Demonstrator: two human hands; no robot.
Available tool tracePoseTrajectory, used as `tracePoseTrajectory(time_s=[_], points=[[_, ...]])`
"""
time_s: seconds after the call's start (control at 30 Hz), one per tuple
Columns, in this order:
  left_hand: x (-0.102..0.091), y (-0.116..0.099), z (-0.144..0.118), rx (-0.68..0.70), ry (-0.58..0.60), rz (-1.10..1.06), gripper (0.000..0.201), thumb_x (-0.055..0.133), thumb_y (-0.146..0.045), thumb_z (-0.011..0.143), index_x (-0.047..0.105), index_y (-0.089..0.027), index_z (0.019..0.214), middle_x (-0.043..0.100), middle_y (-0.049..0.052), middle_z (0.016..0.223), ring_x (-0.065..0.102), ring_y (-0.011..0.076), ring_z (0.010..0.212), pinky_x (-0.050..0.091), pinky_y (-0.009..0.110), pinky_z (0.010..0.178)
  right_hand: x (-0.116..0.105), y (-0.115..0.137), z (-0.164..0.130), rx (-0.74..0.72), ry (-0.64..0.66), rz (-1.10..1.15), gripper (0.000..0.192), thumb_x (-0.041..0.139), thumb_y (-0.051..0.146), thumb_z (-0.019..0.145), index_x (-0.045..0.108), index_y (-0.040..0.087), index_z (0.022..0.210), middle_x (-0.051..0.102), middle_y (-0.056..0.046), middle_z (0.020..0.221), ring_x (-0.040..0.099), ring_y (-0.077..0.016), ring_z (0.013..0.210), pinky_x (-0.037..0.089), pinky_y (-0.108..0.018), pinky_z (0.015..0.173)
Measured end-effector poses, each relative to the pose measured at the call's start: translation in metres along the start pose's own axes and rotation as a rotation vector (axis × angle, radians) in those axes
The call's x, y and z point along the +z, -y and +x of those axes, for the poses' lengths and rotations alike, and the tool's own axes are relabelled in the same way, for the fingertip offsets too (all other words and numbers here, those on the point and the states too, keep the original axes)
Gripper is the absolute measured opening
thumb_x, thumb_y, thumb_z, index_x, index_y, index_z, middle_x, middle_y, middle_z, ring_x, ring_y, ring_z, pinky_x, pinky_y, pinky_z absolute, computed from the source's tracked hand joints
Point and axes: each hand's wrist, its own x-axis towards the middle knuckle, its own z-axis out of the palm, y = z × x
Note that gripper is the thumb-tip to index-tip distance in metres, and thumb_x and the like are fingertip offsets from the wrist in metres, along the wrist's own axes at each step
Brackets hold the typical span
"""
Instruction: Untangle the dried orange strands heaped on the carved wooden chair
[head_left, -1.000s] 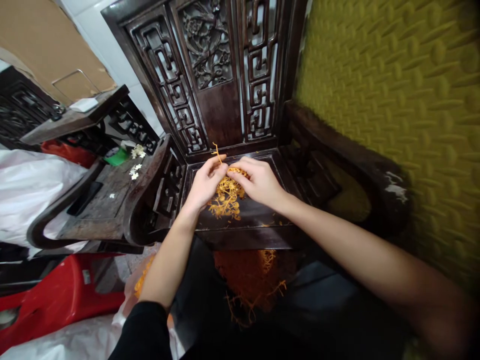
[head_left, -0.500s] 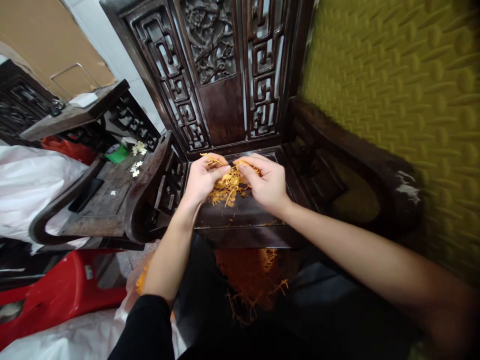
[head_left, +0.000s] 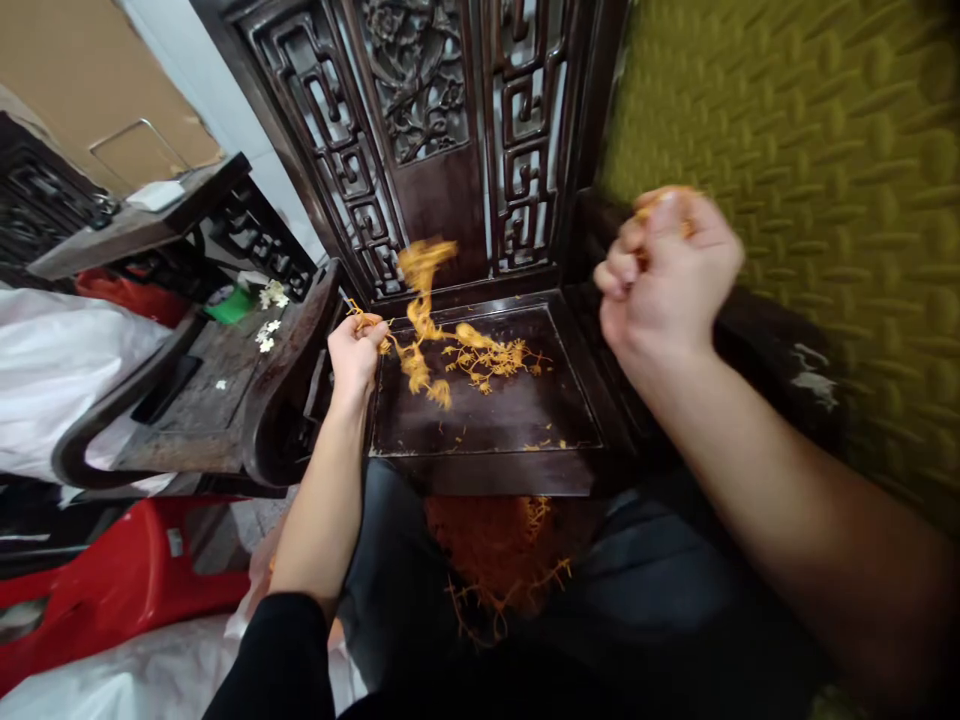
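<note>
Nearest: heap of orange strands (head_left: 499,555) low in frame between the knees, partly under the seat's near edge. Red plastic stool (head_left: 112,590) at near left, white plastic sheet (head_left: 52,360) beyond it.

Mid: dark wooden chair seat (head_left: 487,420), a few loose orange bits on it. Orange fungus clump (head_left: 480,355) lies on the far half of the seat, a blurred tail of it flung up toward the chair back. Left hand (head_left: 356,350) at the seat's far-left corner, grip closed on a few orange threads (head_left: 367,322) that run on into the clump. Right hand (head_left: 664,275) raised up and right, well apart from the clump, fist closed; a bit of orange shows at the top of the fist, too blurred to say more.

Left: side bench (head_left: 217,390) with small white flowers (head_left: 268,335) and a green object (head_left: 232,305).

Far: carved chair back (head_left: 442,140); yellow textured wall (head_left: 810,180) on the right.
</note>
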Motion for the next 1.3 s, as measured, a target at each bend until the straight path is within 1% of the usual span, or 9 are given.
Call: tracePoseTrajectory(time_s=[0.13, 0.27, 0.37, 0.47, 0.6, 0.8, 1.0, 1.17, 1.3], points=[[-0.008, 0.01, 0.009, -0.01, -0.026, 0.031, 0.021, 0.079, -0.02, 0.061, 0.068, -0.013, 0.077, 0.062, -0.001, 0.063, 0.053, 0.0085, 0.055, 0.038, 0.02, 0.054, -0.005, 0.023, 0.009, -0.029, 0.013, -0.004, 0.018, 0.066, 0.043, 0.094, 0.06, 0.027, 0.087, 0.051, 0.003, 0.068, 0.04, -0.005, 0.044, 0.023, -0.019, 0.037], [-0.005, 0.0, 0.001, -0.029, 0.054, -0.025, 0.03, 0.084, -0.028, 0.062, 0.069, -0.014, 0.084, 0.068, 0.002, 0.072, 0.06, 0.0102, 0.061, 0.045, 0.022, 0.059, 0.01, 0.025, -0.004, 0.324, 0.187, -0.012, 0.026, 0.072, 0.045, 0.088, 0.06, 0.023, 0.088, 0.067, -0.001, 0.082, 0.056, -0.0075, 0.053, 0.033, -0.016, 0.036], [-0.001, -0.01, -0.009, -0.051, 0.107, -0.108, 0.032, 0.085, -0.031, 0.064, 0.067, -0.014, 0.085, 0.069, 0.002, 0.074, 0.06, 0.009, 0.06, 0.046, 0.02, 0.058, 0.018, 0.014, -0.016, 0.544, 0.324, 0.022, 0.023, 0.073, 0.038, 0.087, 0.063, 0.018, 0.093, 0.073, -0.009, 0.1, 0.071, -0.0158, 0.081, 0.051, -0.02, 0.048], [0.003, -0.018, -0.019, -0.092, 0.179, -0.206, 0.033, 0.087, -0.029, 0.064, 0.067, -0.014, 0.086, 0.068, 0.001, 0.074, 0.06, 0.0074, 0.06, 0.047, 0.019, 0.059, 0.019, 0.002, -0.023, 0.62, 0.386, 0.043, 0.019, 0.069, 0.026, 0.087, 0.066, 0.016, 0.103, 0.073, -0.011, 0.104, 0.072, -0.0196, 0.093, 0.06, -0.027, 0.061], [0.008, -0.029, -0.033, -0.188, 0.296, -0.302, 0.037, 0.089, -0.031, 0.064, 0.065, -0.015, 0.087, 0.069, 0.002, 0.077, 0.063, 0.0077, 0.063, 0.051, 0.019, 0.06, 0.017, -0.008, -0.026, 0.611, 0.378, -0.002, 0.029, 0.071, 0.021, 0.084, 0.068, 0.019, 0.112, 0.072, -0.006, 0.093, 0.068, -0.0146, 0.077, 0.052, -0.024, 0.052], [0.016, -0.041, -0.049, -0.333, 0.316, -0.28, 0.042, 0.093, -0.03, 0.057, 0.064, -0.015, 0.082, 0.072, 0.002, 0.087, 0.067, 0.0093, 0.07, 0.058, 0.021, 0.064, 0.031, -0.002, -0.049, 0.299, 0.601, -0.446, 0.032, 0.083, 0.04, 0.076, 0.077, 0.017, 0.097, 0.069, -0.004, 0.079, 0.061, -0.0163, 0.069, 0.05, -0.031, 0.062], [0.035, -0.042, -0.065, -0.27, 0.297, -0.269, 0.042, 0.095, -0.03, 0.054, 0.061, -0.013, 0.073, 0.064, -0.002, 0.065, 0.061, 0.0082, 0.054, 0.054, 0.02, 0.051, 0.037, -0.01, -0.075, -0.222, 0.833, -0.787, 0.04, 0.076, 0.036, 0.086, 0.069, 0.017, 0.121, 0.069, -0.009, 0.101, 0.063, -0.0225, 0.088, 0.051, -0.038, 0.082], [0.049, -0.046, -0.08, -0.309, 0.334, -0.27, 0.04, 0.091, -0.034, 0.061, 0.059, -0.015, 0.077, 0.067, 0.0, 0.07, 0.062, 0.01, 0.053, 0.051, 0.022, 0.048, 0.03, -0.019, -0.074, -0.342, 0.78, -0.793, 0.025, 0.054, 0.033, 0.1, 0.072, 0.018, 0.108, 0.066, -0.007, 0.089, 0.06, -0.0191, 0.079, 0.05, -0.035, 0.074], [0.055, -0.042, -0.075, -0.117, 0.272, -0.242, 0.035, 0.086, -0.035, 0.07, 0.057, -0.016, 0.076, 0.064, -0.002, 0.064, 0.056, 0.0075, 0.048, 0.044, 0.021, 0.046, 0.032, -0.009, -0.079, -0.387, 0.721, -0.648, 0.021, 0.055, 0.03, 0.099, 0.072, 0.021, 0.091, 0.066, -0.004, 0.08, 0.06, -0.0171, 0.072, 0.049, -0.034, 0.068]])
